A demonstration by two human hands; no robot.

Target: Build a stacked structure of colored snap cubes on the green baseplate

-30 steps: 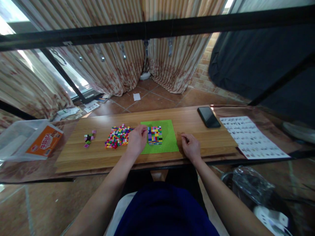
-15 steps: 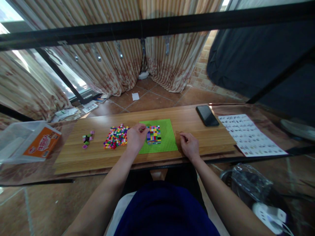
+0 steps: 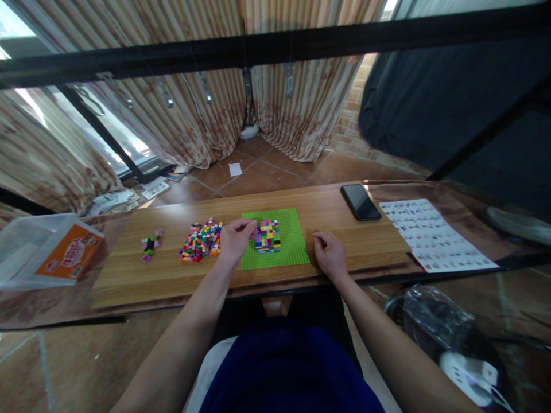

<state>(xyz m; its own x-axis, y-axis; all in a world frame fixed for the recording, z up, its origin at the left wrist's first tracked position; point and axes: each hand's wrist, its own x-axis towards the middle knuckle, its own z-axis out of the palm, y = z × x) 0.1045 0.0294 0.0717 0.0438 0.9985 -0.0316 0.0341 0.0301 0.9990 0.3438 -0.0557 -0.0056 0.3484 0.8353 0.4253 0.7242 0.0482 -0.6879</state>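
Note:
A multicoloured block of small toy bricks (image 3: 267, 236) stands on a green studded baseplate (image 3: 295, 241). Against its upper left side, my left hand (image 3: 232, 241) is closed in a pinch; what the fingertips hold, if anything, is too small to make out. To the right of the baseplate, my right hand (image 3: 330, 252) rests curled on the wooden board, thumb and forefinger together, the inside of the hand hidden. Just left of my left hand lies a heap of loose bricks (image 3: 200, 241) in many colours.
A few pink, black and green bricks (image 3: 150, 244) lie farther left on the wooden board (image 3: 129, 278). Beyond them stands a clear plastic box (image 3: 37, 244) with an orange label. A phone (image 3: 360, 202) and a printed sheet (image 3: 434, 235) lie on the right.
My left hand has shifted slightly at the left side of the brick block, its fingers now straighter. My right hand stays in place. The whole view has drifted a little.

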